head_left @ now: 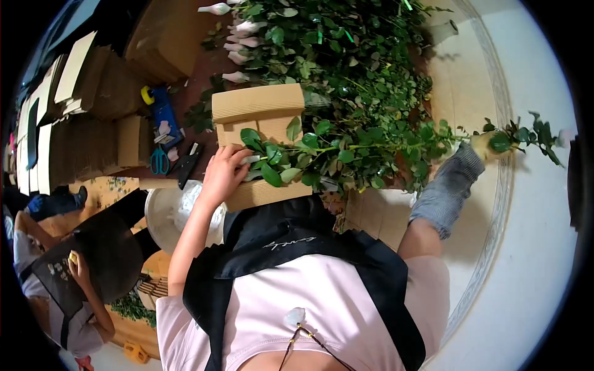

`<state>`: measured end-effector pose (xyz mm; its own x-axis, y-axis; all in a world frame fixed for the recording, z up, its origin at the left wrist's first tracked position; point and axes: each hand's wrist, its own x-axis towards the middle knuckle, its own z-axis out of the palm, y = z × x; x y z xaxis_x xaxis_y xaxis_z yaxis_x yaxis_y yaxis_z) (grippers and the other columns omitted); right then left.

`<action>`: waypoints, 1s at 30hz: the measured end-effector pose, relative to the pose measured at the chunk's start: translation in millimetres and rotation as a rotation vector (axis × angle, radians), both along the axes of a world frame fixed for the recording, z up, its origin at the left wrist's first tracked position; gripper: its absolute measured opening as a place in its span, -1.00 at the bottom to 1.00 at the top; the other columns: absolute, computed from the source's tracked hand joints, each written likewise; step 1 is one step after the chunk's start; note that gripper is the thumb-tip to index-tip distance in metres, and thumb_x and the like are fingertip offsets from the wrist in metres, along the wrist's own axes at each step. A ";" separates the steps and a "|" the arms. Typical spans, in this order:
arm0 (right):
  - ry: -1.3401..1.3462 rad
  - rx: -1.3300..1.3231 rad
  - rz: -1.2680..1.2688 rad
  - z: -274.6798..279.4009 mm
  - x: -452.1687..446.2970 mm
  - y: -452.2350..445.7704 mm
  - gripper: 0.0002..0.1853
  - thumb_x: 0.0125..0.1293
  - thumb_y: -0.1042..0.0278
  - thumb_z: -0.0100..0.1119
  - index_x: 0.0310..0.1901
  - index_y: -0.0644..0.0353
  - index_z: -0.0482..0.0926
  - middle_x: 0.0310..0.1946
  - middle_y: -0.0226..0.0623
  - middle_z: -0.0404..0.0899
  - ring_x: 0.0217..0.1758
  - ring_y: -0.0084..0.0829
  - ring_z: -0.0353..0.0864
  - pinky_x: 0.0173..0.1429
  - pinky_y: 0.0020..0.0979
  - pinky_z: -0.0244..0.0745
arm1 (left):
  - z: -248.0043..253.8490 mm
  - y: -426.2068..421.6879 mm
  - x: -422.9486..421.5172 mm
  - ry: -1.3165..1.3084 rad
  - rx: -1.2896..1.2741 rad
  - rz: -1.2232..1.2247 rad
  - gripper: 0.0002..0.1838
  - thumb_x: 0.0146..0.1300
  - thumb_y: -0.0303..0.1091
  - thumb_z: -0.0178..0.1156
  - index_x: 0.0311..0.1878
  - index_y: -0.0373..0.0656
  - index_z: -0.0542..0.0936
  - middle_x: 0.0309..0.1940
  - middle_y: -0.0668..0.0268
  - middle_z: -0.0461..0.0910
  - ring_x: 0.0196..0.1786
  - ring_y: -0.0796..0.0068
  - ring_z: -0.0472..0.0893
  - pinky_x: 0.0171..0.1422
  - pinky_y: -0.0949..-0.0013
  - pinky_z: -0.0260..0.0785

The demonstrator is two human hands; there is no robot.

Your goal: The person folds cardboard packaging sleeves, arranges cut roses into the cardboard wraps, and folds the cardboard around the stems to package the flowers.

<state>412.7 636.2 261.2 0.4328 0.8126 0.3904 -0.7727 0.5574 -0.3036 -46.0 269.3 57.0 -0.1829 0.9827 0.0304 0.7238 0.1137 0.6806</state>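
A long leafy rose stem (352, 147) lies across a sheet of corrugated cardboard (258, 98) whose far end is rolled over. My bare left hand (228, 170) is over the cardboard, fingers curled round the stem's head end, where a bit of white wrapping shows; the bloom itself is hidden. Out to the right, my right hand (479, 151) wears a grey glove with a yellowish palm and is closed round the stem's other end, leaves sticking out beyond it. Just past the cardboard lies a large heap of roses (346, 68), several heads in pale sleeves.
Left of the cardboard are black-handled scissors or a stapler-like tool (189, 166), teal scissors (159, 162) and a blue tape dispenser (166, 117). Stacks of cardboard (86, 148) stand farther left. A white bucket (162, 216) is below the table edge. A co-worker (74, 266) is at lower left.
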 end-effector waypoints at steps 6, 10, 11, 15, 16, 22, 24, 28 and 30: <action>-0.308 -0.085 -0.237 68.8 44.1 -5.2 -0.61 0.41 0.15 0.12 0.11 0.26 0.51 0.03 -0.18 0.57 0.02 -0.37 0.60 0.04 -0.38 0.53 | -7.8 0.1 1.4 -0.005 0.032 0.011 -0.66 0.14 -0.39 0.30 0.03 -0.06 0.66 -0.07 0.27 0.57 0.02 0.16 0.54 0.10 0.16 0.40; -0.875 -0.306 -0.161 86.4 16.7 -49.5 -0.57 0.42 0.11 0.11 0.14 0.27 0.51 0.07 -0.16 0.57 0.05 -0.37 0.60 0.10 -0.39 0.51 | -0.4 -3.2 -1.4 -0.351 0.006 0.037 -0.59 0.17 -0.52 0.31 0.12 -0.14 0.61 0.03 0.14 0.52 0.06 0.14 0.55 0.07 0.24 0.51; -1.022 -0.379 -0.091 78.9 1.3 -63.5 -0.56 0.43 0.10 0.11 0.14 0.28 0.51 0.08 -0.16 0.57 0.06 -0.37 0.60 0.12 -0.39 0.50 | -6.0 -7.6 -5.0 -0.553 -0.012 0.026 -0.58 0.19 -0.56 0.31 0.14 -0.15 0.59 0.10 0.09 0.48 0.10 0.13 0.56 0.04 0.30 0.55; -1.239 -0.619 0.421 29.8 -72.4 -119.9 -0.53 0.44 0.06 0.10 0.17 0.29 0.51 0.13 -0.14 0.57 0.09 -0.36 0.59 0.18 -0.40 0.48 | 17.9 -11.2 -19.3 0.166 -0.014 -0.272 -0.62 0.04 -0.31 0.43 0.00 0.02 0.69 0.22 0.15 0.46 0.30 0.08 0.44 0.33 0.09 0.30; -1.241 -0.652 0.552 17.6 -87.5 -129.4 -0.52 0.44 0.05 0.10 0.17 0.29 0.51 0.14 -0.14 0.57 0.10 -0.36 0.59 0.20 -0.40 0.47 | 20.9 -6.8 -19.6 0.313 0.048 -0.318 -0.59 0.01 -0.29 0.43 0.01 0.05 0.69 0.24 0.15 0.45 0.27 0.09 0.45 0.30 0.09 0.31; -1.537 -0.127 1.184 -96.2 -137.6 -140.5 -0.62 0.48 0.14 0.08 0.17 0.18 0.58 -0.03 -0.17 0.68 -0.17 -0.42 0.69 -0.06 -0.44 0.59 | 11.5 19.4 -48.7 -0.101 -0.034 -0.414 -0.51 -0.04 -0.42 0.45 0.05 -0.11 0.64 0.25 0.11 0.42 0.24 0.03 0.47 0.28 0.11 0.42; -1.813 0.187 1.252 -121.9 -165.0 -146.2 -0.71 0.40 0.26 0.17 0.09 0.10 0.64 -0.22 -0.33 0.72 -0.32 -0.46 0.69 -0.18 -0.44 0.60 | 12.9 26.8 -52.2 -0.226 -0.134 -0.270 -0.52 0.00 -0.44 0.44 0.07 -0.11 0.62 0.25 0.13 0.41 0.25 0.03 0.46 0.23 0.13 0.47; -2.467 0.844 0.502 -174.8 -175.3 -169.2 -0.78 0.35 0.38 0.12 -0.04 -0.04 0.70 -0.41 -0.33 0.69 -0.43 -0.28 0.66 -0.29 -0.34 0.58 | 3.4 32.4 -57.6 -0.097 -0.055 -0.336 -0.58 0.06 -0.39 0.42 0.05 -0.07 0.66 0.23 0.12 0.43 0.24 0.05 0.47 0.25 0.14 0.44; -2.699 0.822 0.301 -193.8 -179.5 -177.2 -0.81 0.33 0.37 0.09 -0.20 -0.14 0.71 -0.55 -0.36 0.62 -0.44 -0.27 0.61 -0.30 -0.25 0.44 | 5.6 27.7 -49.7 -0.067 -0.053 -0.335 -0.59 0.06 -0.37 0.41 0.04 -0.08 0.65 0.23 0.08 0.42 0.21 -0.01 0.48 0.22 0.09 0.43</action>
